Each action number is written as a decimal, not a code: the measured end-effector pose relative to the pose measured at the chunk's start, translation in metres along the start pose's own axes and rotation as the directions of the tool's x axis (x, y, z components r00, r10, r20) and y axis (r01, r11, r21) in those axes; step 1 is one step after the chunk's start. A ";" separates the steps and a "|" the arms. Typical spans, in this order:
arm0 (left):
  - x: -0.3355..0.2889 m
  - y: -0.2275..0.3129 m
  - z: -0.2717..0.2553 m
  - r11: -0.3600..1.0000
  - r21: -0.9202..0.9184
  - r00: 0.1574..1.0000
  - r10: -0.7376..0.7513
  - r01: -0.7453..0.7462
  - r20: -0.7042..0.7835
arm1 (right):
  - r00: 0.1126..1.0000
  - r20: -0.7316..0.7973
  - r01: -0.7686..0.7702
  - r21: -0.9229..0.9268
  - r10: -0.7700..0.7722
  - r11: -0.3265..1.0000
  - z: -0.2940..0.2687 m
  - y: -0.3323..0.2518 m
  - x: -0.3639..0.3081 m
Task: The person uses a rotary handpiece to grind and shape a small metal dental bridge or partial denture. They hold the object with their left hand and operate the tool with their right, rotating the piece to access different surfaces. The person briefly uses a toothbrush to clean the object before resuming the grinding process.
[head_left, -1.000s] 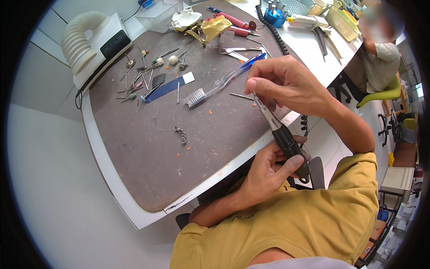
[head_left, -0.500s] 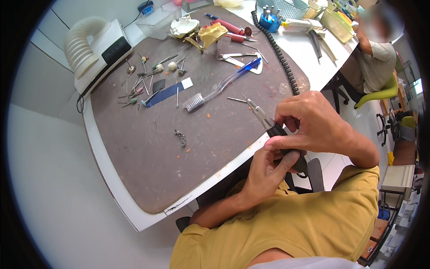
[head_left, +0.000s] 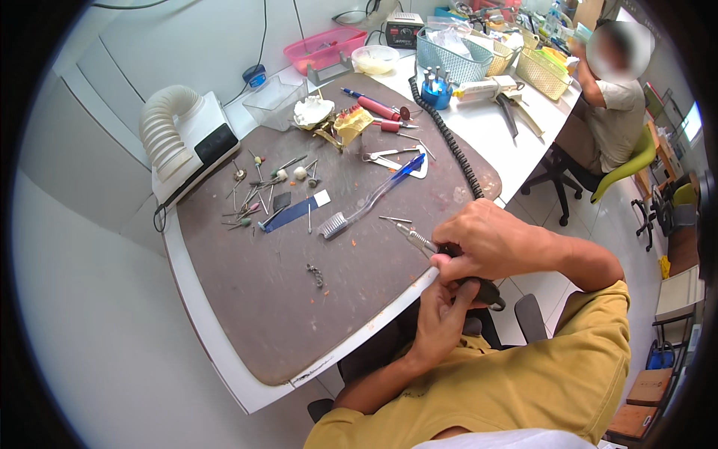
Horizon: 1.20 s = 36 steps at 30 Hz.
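Observation:
A rotary handpiece (head_left: pixel 416 239) with a silver nose and black body sits between my two hands at the bench's near right edge. Its nose points toward the far left, over the brown mat. My right hand (head_left: pixel 490 241) is closed round the black body from above. From below, my left hand (head_left: pixel 441 320) pinches the rear part, thumb uppermost; its fingertips are partly hidden. A thin metal bur (head_left: pixel 396 219) lies on the mat just beyond the nose. Nearby lies a clear toothbrush (head_left: pixel 370 200) with a blue handle end, and a small dark metal piece (head_left: pixel 315 275) lies nearer me.
Several loose burs (head_left: pixel 254 206) are scattered at the mat's left, by a white suction unit (head_left: pixel 196 142) with a ribbed hose. A dental model on an articulator (head_left: pixel 348 129) stands farther back. A coiled black cord (head_left: pixel 449 138) runs along the right. A co-worker (head_left: pixel 619 105) sits at far right.
My view has tilted up, so more of the bench's far end shows. Both hands still grip the handpiece, and its nose now shows less beyond my right fingers.

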State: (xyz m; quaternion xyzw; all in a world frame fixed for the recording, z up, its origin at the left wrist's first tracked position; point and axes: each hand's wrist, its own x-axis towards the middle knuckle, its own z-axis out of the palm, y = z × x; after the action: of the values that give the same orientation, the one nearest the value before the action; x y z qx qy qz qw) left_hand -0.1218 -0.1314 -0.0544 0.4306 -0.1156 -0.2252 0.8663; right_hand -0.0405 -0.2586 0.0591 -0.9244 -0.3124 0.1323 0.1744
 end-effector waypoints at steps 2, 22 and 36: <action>0.000 0.001 -0.001 0.999 -0.040 0.999 0.007 -0.005 0.041 | 0.998 0.046 0.025 0.120 -0.031 0.992 -0.003 0.007 0.000; -0.001 0.059 -0.030 0.965 -0.222 0.990 0.141 -0.143 -0.023 | 0.773 -0.592 -0.600 -0.568 0.228 0.563 -0.184 0.235 0.278; 0.001 0.054 -0.030 0.941 -0.299 0.982 0.182 -0.159 0.051 | 0.667 -0.690 -0.690 -0.429 0.281 0.583 -0.198 0.269 0.284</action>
State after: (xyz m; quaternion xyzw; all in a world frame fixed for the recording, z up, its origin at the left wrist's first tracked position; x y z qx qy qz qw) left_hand -0.0939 -0.0827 -0.0292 0.2765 -0.1512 -0.1806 0.9317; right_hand 0.3908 -0.3293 0.0908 -0.9680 0.0075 -0.2157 -0.1283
